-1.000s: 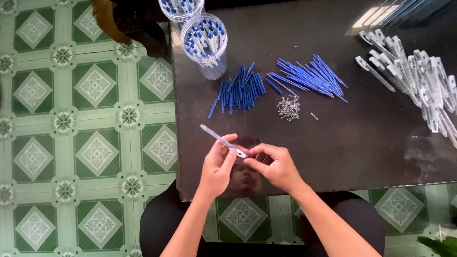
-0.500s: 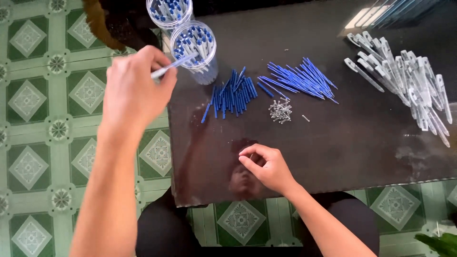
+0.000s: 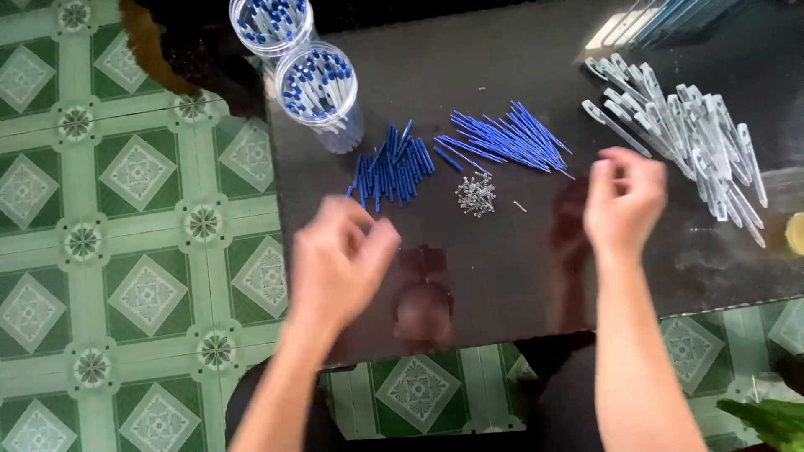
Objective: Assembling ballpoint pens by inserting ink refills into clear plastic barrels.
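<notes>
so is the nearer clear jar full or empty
Nearly full: the nearer clear jar stands upright, packed with blue-capped pens up to its rim.

Home piecework setup, not a factory. Green patterned floor tiles [image 3: 126,251], dark glossy table [image 3: 502,276] with sorted pen-part piles [image 3: 502,138]

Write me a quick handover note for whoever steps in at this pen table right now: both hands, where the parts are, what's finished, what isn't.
Left hand: blurred in motion, fingers curled, over the dark table just below the short blue pieces; whether it holds anything cannot be told.
Right hand: raised between the long blue refills and the clear pen barrels; it looks empty, but I can't be sure.
Small metal parts lie in a heap mid-table.
Done: two clear jars at the table's far left corner hold finished pens standing up.
Left: all three piles and the metal heap are loose and unassembled.
</notes>
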